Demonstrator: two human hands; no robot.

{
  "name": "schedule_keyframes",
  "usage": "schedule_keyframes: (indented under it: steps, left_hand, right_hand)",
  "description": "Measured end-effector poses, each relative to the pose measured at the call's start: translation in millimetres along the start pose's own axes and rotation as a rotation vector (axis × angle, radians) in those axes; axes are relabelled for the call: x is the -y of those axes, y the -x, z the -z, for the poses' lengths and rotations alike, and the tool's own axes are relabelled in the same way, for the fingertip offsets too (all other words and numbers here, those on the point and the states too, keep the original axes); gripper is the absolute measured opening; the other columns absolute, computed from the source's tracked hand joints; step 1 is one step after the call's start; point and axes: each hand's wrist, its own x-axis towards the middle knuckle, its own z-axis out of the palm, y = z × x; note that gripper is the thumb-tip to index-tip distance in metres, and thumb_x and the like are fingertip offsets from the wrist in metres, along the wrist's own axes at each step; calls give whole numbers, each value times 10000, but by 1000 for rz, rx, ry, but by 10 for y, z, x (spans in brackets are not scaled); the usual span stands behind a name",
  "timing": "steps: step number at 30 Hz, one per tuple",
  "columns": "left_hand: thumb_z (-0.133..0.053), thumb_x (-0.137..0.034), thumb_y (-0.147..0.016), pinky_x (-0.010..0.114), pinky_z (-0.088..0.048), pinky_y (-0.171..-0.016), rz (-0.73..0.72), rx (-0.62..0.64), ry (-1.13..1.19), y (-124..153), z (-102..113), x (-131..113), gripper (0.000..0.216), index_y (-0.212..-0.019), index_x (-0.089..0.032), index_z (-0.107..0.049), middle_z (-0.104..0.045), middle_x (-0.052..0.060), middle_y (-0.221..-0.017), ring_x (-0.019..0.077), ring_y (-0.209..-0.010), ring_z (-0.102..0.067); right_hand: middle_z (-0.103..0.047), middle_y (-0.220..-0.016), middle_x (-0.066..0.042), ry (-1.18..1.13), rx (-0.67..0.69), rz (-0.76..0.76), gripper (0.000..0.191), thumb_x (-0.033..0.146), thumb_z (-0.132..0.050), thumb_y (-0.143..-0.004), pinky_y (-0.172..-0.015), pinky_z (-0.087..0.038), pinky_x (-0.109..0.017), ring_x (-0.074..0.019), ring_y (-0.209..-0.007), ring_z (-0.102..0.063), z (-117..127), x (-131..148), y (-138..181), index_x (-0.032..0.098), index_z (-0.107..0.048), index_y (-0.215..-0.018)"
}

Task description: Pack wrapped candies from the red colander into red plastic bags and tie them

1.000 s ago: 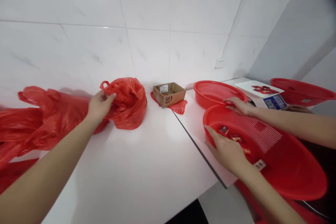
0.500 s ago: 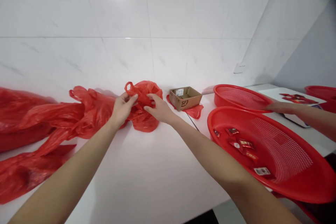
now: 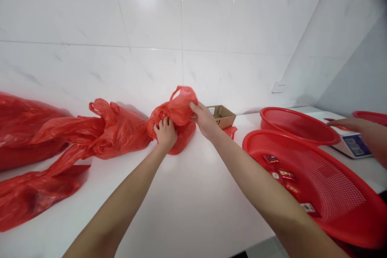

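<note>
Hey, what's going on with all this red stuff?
A person has both hands on a crumpled red bag over the white table. The right hand grips its upper part, and the left hand touches the crumpled plastic. More red bags lie to the left. On the right, a big red basket holds some small wrapped packets. Another person's hand is near a scale.

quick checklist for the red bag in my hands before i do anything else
1. Right hand gripping the red bag: ok, at its upper part.
2. Left hand on the same bag: ok, touching; firm grip, cannot tell.
3. Bag's contents visible: not ok, hidden.
4. Packets inside the front basket: ok.
5. Co-worker's hand away from the bag: ok, near the scale.
</note>
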Motion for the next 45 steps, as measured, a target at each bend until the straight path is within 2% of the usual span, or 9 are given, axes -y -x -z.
schedule_keyframes:
  steps: [6,13,18,21,25,31,36,39,45]
  left_hand:
    - [-387,-88,-837,588,-109,-1123,-9,2,85,-385,-20,38,474,-1260,-163,-589,-442,163,-1454,348,-1391,-279]
    - [-429,-334,-909,425,-384,-1047,13,-176,647,84,632,-76,482,-1371,-195,-421,-466,142,-1397,279,-1255,-469]
    - [-470,-527,-874,332,-537,-711,-2,564,1045,817,1065,-280,486,-1271,-264,-564,-633,100,-1204,262,-972,-644]
    - [-681,-299,-714,264,-473,-507,70,705,900,1018,1090,-346,447,-1159,-281,-646,-709,51,-952,209,-697,-646]
    - [-585,-191,-640,215,-353,-384,329,576,993,934,979,-71,228,-839,-210,-694,-654,7,-650,151,-493,-563]
    - [-680,-287,-579,219,-434,-482,569,259,1254,829,757,506,357,-916,-172,-663,-642,-11,-675,118,-528,-545]
    - [-676,-281,-601,205,-391,-462,593,266,1260,1066,589,413,370,-943,-163,-599,-612,-16,-693,116,-535,-539]
    - [-649,-272,-618,204,-370,-430,604,308,1272,1133,622,278,377,-976,-200,-556,-568,-42,-627,112,-467,-506]
    - [-734,-268,-626,216,-401,-476,540,831,1487,1221,971,250,308,-868,-242,-546,-581,-16,-662,117,-520,-537]
  right_hand:
    - [-638,-1071,-1,-337,-202,83,315,383,-619,-773,-736,-498,-280,-150,-871,-605,247,504,425,263,-565,-1059]
    - [-633,-794,-16,-212,-358,-91,123,264,-613,-692,-651,-500,-293,-160,-720,-583,435,-4,1134,205,-590,-797]
    - [-658,-796,-31,-207,-364,-194,101,240,-606,-676,-716,-516,-325,-180,-742,-607,312,-422,1382,195,-607,-768]
    - [-662,-806,-35,-171,-329,-240,90,236,-584,-698,-716,-511,-321,-184,-754,-610,259,-528,1474,197,-607,-776]
    - [-663,-861,-50,-83,-433,-272,146,287,-534,-719,-713,-508,-324,-198,-799,-621,361,-624,1559,199,-561,-831]
    - [-616,-812,-58,53,-601,-306,159,268,-473,-688,-667,-504,-337,-202,-740,-600,561,-771,1620,203,-485,-833]
    - [-546,-1223,-90,428,-766,132,243,184,-438,-771,-994,-411,-433,-230,-1191,-509,231,-181,1767,235,-505,-1000]
    - [-625,-1057,-64,661,-469,284,192,171,-397,-848,-913,-464,-421,-221,-1050,-591,-72,176,1824,265,-551,-912]
    - [-703,-876,-51,1157,382,-268,241,125,-466,-849,-737,-493,-310,-202,-812,-657,-151,-263,1558,204,-671,-948]
